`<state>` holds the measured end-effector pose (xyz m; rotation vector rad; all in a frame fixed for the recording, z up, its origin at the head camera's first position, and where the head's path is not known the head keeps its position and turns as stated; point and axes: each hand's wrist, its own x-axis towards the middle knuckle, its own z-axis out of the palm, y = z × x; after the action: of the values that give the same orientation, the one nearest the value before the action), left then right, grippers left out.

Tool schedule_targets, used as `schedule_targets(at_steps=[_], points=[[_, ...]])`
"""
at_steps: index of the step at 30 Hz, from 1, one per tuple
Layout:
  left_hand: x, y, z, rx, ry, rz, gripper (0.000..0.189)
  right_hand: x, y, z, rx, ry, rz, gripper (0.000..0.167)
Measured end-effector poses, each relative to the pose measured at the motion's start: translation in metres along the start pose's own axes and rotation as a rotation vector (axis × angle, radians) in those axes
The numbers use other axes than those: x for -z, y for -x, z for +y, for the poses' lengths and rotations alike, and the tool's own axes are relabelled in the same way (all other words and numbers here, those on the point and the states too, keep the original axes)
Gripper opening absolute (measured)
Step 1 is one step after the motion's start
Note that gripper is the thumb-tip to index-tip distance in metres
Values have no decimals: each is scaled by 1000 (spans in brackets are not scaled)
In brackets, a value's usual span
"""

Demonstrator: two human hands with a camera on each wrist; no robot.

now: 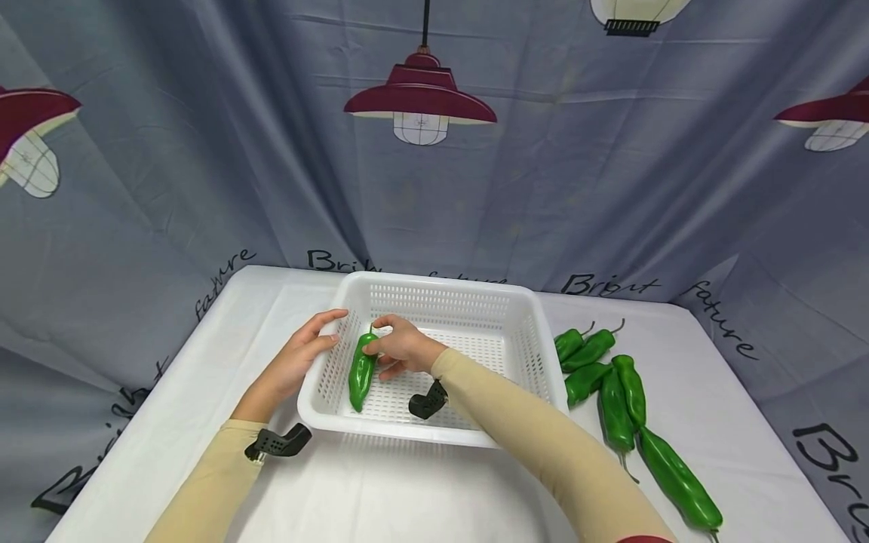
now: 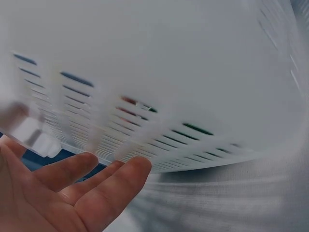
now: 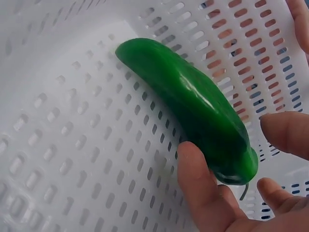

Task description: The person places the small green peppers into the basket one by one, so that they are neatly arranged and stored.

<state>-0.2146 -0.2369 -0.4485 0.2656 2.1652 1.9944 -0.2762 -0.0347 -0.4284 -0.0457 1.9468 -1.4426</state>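
Pepper (image 1: 361, 371) inside the basket (image 1: 407, 433) deserves gentle settling, right hand (image 1: 404, 347) loosely spread, left hand (image 1: 297, 354) relaxed against the basket.

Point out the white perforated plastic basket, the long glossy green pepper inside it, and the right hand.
White perforated plastic basket (image 1: 441, 299): head view, far inner wall.
Long glossy green pepper (image 3: 190, 101): right wrist view, mid-body.
Right hand (image 1: 405, 345): head view, back of hand.
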Motion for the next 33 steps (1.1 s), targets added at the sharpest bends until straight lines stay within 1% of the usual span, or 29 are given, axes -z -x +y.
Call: schedule_targets(at_steps=[5, 12, 16, 19, 22, 25, 28, 33], points=[[0, -1, 0, -3, 6, -1, 50, 1, 1, -3, 6, 21, 13, 60], [0, -1, 1, 0, 6, -4, 50, 4, 5, -7, 17, 34, 51, 54], [0, -1, 0, -4, 0, -3, 50, 9, 6, -8, 25, 23, 55, 57], [0, -1, -1, -4, 2, -5, 51, 16, 9, -10, 37, 26, 53, 60], [-2, -1, -1, -2, 5, -1, 50, 30, 17, -14, 57, 27, 54, 61], [-2, -1, 0, -1, 8, 4, 50, 47, 26, -18, 75, 19, 52, 62], [-2, 0, -1, 4, 22, 0, 50, 69, 38, -20, 84, 21, 60, 62], [0, 1, -1, 6, 42, -5, 51, 110, 66, -24, 93, 59, 107, 62]])
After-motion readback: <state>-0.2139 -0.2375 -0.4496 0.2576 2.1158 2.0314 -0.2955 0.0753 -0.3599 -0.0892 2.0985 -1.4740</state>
